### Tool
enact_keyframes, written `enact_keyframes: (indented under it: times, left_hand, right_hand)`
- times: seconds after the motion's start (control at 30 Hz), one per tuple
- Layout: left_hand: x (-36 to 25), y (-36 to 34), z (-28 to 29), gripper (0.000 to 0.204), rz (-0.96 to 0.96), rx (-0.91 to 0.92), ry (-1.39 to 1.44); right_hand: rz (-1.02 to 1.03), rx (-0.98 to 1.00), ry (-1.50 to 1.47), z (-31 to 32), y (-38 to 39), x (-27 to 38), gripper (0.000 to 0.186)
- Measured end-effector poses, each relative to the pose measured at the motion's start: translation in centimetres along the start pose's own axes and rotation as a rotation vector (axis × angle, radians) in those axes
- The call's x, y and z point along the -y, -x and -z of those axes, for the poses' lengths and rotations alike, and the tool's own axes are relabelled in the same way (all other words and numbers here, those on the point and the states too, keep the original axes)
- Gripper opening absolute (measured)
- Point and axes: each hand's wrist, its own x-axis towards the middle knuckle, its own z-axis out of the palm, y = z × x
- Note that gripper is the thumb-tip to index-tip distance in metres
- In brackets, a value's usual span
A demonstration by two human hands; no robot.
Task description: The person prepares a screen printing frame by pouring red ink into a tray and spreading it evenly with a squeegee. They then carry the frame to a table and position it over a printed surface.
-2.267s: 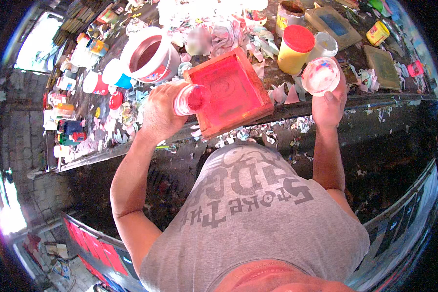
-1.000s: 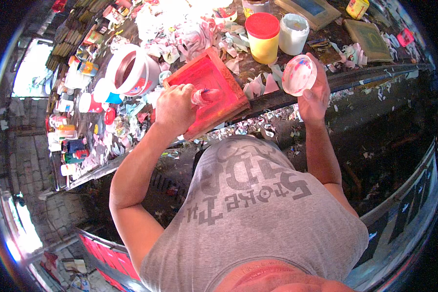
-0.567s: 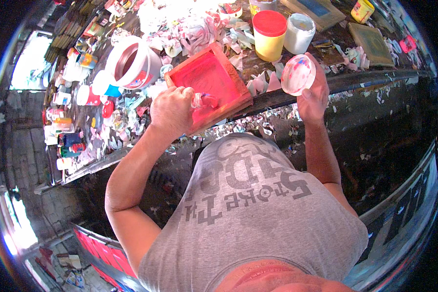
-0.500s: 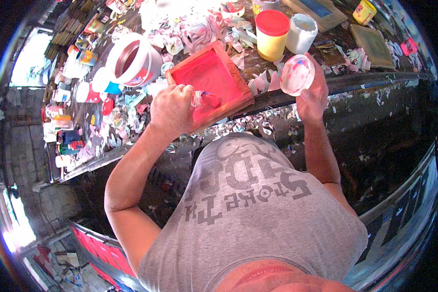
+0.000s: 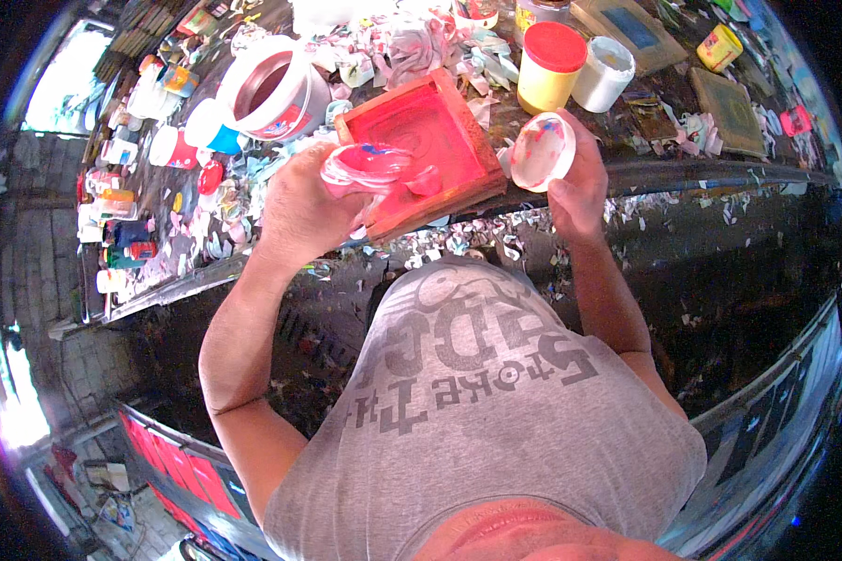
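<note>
The left hand (image 5: 299, 206), left of the frame's centre, is clamped around a short, round plastic jar (image 5: 360, 175) coated in pink and red paint, with a touch of blue near its rim. The fingers are partly hidden, but the grip is closed around its side. The jar is tilted to the right, above the near left part of a square, red-stained wooden frame (image 5: 478, 131) in the upper centre. A thick tongue of pink-red paint (image 5: 425, 181) extends from the jar over the frame's red inside; whether it touches the surface below cannot be told.

The right hand (image 5: 583, 182), right of centre, pinches a round white plastic lid (image 5: 539, 154) smeared with red and a little blue, thumb at its lower edge. The lid is tilted, just beside the frame's right side. Above it stand a yellow plastic jar with a red lid (image 5: 545, 86) and a white cylindrical jar (image 5: 604, 86).
</note>
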Motion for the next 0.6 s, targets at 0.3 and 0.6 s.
enact_keyframes:
  times: [0.3, 0.6]
  left_hand:
    - [2.1, 2.2, 0.2, 0.057, 0.080, -0.280, 0.663]
    - [12.1, 5.5, 0.9, 0.052, 0.150, -0.690, 0.867]
  right_hand:
    - [-0.174, 0.150, -0.164, -7.6, -0.9, -2.5, 0.100]
    - [-0.106, 0.185, -0.151, -9.7, -2.3, -2.4, 0.094]
